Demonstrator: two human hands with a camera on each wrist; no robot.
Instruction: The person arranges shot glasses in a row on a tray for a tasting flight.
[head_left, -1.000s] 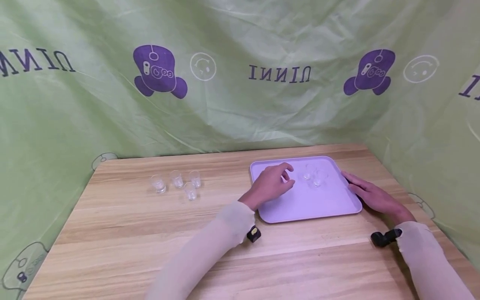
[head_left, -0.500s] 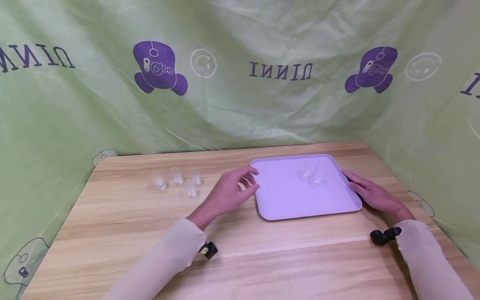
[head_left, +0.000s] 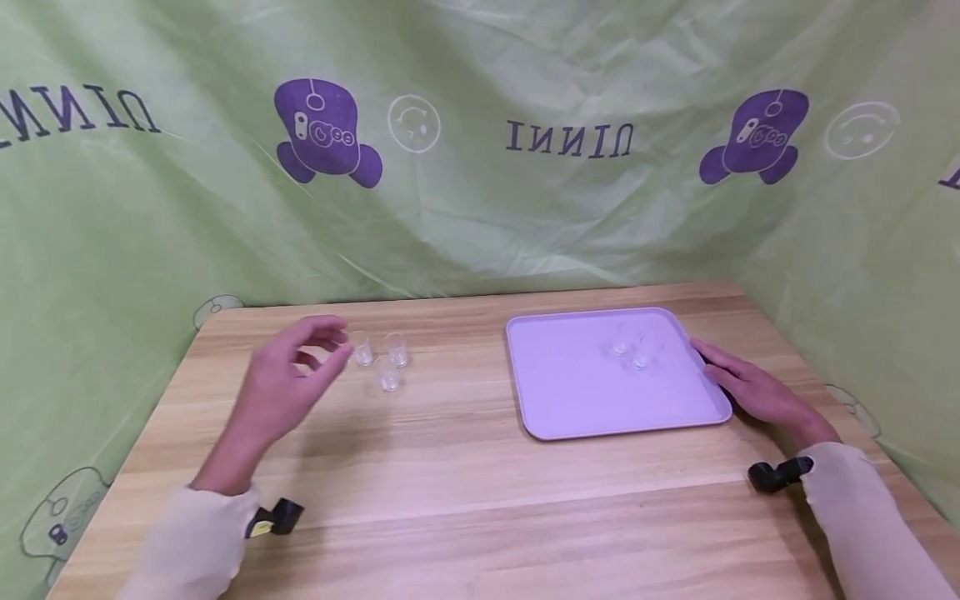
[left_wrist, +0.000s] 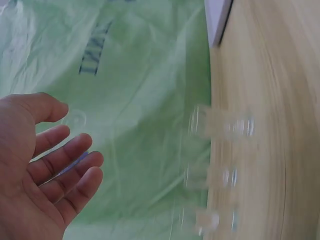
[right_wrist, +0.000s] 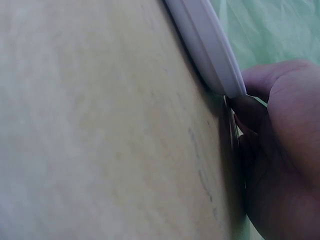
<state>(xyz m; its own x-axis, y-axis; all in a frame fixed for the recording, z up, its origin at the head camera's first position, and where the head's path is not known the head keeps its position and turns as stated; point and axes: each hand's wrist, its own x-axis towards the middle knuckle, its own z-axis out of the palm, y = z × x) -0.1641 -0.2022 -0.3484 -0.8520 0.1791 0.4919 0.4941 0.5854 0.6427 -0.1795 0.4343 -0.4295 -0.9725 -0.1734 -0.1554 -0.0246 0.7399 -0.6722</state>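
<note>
My left hand (head_left: 285, 379) is held above the left part of the table, fingers loosely bent and thumb apart, with nothing in it. Beside its fingertips stand three small clear shot glasses, among them a front one (head_left: 387, 375); the hand covers the spot where another stood. The left wrist view shows the same empty hand (left_wrist: 50, 165) left of a glass (left_wrist: 222, 121). On the right, my right hand (head_left: 761, 392) holds the right rim of a lilac tray (head_left: 577, 400). In the right wrist view, its thumb meets the rim (right_wrist: 220, 55) and a finger lies beneath.
Two clear glasses, one of them nearer (head_left: 640, 354), stand toward the tray's right back. The wooden table (head_left: 465, 500) reaches back to a green printed cloth (head_left: 465, 225), which also hangs along both sides.
My left hand has swung from over the tray leftward across the table to the shot glasses, staying empty. The right hand has stayed at the tray's rim.
</note>
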